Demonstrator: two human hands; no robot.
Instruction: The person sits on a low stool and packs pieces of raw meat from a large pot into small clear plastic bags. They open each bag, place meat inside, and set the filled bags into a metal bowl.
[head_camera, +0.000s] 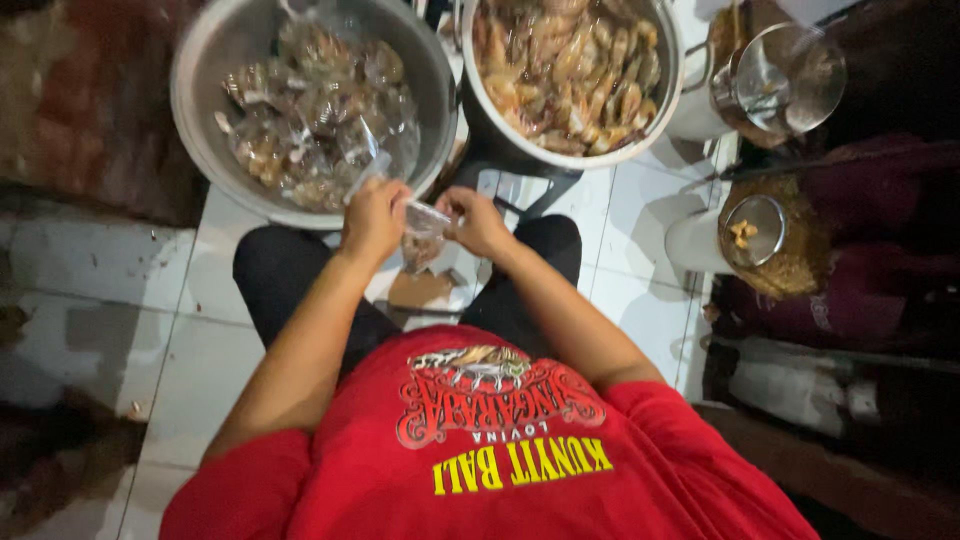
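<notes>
You've got both hands, left hand (373, 218) and right hand (478, 222), pinched on a small plastic bag (423, 235) of snacks, looks like sealing time, so next twist the top tight, bowl (200, 70) of finished bags waits at 11 o'clock.

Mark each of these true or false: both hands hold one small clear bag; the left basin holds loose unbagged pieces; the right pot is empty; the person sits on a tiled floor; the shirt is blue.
1. Both hands hold one small clear bag. True: the left hand and right hand grip the small clear bag between them.
2. The left basin holds loose pieces. False: it holds filled clear bags.
3. The right pot is empty. False: it is heaped with loose pale-orange pieces.
4. The person sits on a tiled floor. True.
5. The shirt is blue. False: it is red.
</notes>
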